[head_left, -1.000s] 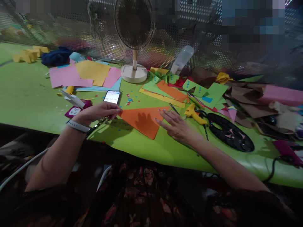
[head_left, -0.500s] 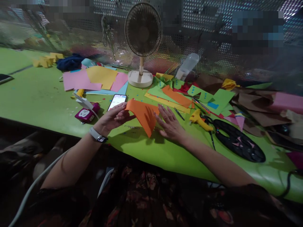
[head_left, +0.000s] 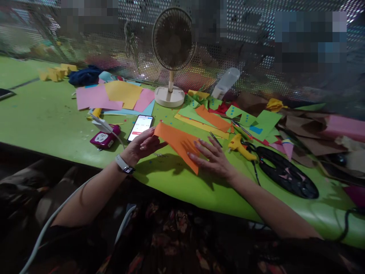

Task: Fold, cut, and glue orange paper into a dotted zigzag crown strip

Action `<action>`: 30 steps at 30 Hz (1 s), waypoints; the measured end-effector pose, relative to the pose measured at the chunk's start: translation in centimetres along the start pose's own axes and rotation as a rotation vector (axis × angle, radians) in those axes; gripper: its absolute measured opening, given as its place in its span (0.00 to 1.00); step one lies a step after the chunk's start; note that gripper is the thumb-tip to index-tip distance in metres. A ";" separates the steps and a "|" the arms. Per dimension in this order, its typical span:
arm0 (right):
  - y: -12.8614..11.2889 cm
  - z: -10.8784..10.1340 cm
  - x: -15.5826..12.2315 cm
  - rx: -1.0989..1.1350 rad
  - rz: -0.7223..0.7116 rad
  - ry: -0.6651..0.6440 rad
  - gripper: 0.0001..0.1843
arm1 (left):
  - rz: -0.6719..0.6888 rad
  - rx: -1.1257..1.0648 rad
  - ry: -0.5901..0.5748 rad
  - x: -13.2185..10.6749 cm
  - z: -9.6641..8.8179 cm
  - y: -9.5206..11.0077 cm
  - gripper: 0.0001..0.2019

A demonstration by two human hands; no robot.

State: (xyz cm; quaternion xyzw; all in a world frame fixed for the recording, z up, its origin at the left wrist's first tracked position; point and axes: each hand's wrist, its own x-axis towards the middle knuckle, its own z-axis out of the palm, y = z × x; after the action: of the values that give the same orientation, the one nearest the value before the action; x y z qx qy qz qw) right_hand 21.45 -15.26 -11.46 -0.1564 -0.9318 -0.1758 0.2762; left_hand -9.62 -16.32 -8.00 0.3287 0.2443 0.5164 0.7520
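Note:
An orange paper sheet (head_left: 174,139) is lifted and folded over on the green table (head_left: 51,121). My left hand (head_left: 144,145), with a watch on its wrist, has its fingers stretched along the sheet's left edge, lifting that side. My right hand (head_left: 212,156) lies flat with fingers spread, pressing the sheet's right part onto the table. A phone (head_left: 140,127) with a lit screen lies just behind my left hand.
A desk fan (head_left: 172,53) stands at the back. Pink and yellow sheets (head_left: 114,95) lie far left; green and orange cut papers (head_left: 216,116) lie behind. A yellow glue gun (head_left: 241,146), scissors and a black mask (head_left: 286,173) sit right. A magenta device (head_left: 104,137) sits left.
The flat orange sheet was picked up at its left corner by my left hand and folded toward the right, while my right hand kept pressing its right side down.

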 end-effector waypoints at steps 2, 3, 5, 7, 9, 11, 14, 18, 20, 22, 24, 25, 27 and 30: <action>0.3 -0.9 0.4 0.062 -0.041 -0.002 0.34 | 0.031 0.025 -0.036 -0.1 0.0 0.7 0.25; 0.4 -1.4 0.9 0.095 -0.028 0.031 0.34 | 0.057 0.033 -0.068 -0.2 0.1 1.0 0.23; 0.7 -2.5 2.2 0.163 0.072 0.120 0.32 | 0.081 0.058 -0.147 -0.2 0.4 1.4 0.15; 0.7 -3.5 4.0 0.245 0.196 0.127 0.30 | 0.055 0.100 -0.214 -0.1 0.9 1.4 0.07; 0.4 -4.2 5.9 0.341 0.220 0.011 0.28 | 0.012 0.135 -0.257 0.1 1.6 1.2 0.05; 0.2 -4.7 7.4 0.495 0.187 -0.094 0.18 | -0.020 0.165 -0.292 0.4 2.4 1.0 0.08; 0.5 -5.2 8.5 0.671 0.243 -0.084 0.08 | 0.034 0.198 -0.231 1.2 3.5 1.2 0.14; 2.4 -5.5 8.4 0.668 0.715 0.289 0.07 | 0.319 0.284 0.154 2.8 3.0 2.0 0.23; 3.3 -5.0 8.1 0.762 1.014 0.453 0.12 | 0.577 0.467 0.351 3.2 2.2 1.8 0.19; 3.5 -3.8 7.6 0.939 1.274 0.504 0.16 | 0.918 0.724 0.459 2.8 1.7 1.2 0.16; 2.6 -2.2 7.0 1.146 1.470 0.490 0.15 | 1.150 1.145 0.337 1.9 2.0 0.0 0.17; 2.0 -1.3 6.6 1.246 1.547 0.487 0.13 | 1.183 1.385 0.179 1.4 2.4 -0.6 0.20; 0.3 0.2 5.6 1.427 1.663 0.471 0.08 | 1.158 1.770 -0.075 0.8 3.3 -2.0 0.29; -1.6 1.3 4.1 1.573 1.752 0.471 0.02 | 1.000 2.125 -0.260 0.7 4.1 -3.6 0.20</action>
State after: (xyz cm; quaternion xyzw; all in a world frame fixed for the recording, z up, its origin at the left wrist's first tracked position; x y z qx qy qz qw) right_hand 16.94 -15.34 -10.55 -0.4896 -0.2875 0.6648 0.4856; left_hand -4.23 -17.61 -7.97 0.8988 0.3170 0.2537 -0.1655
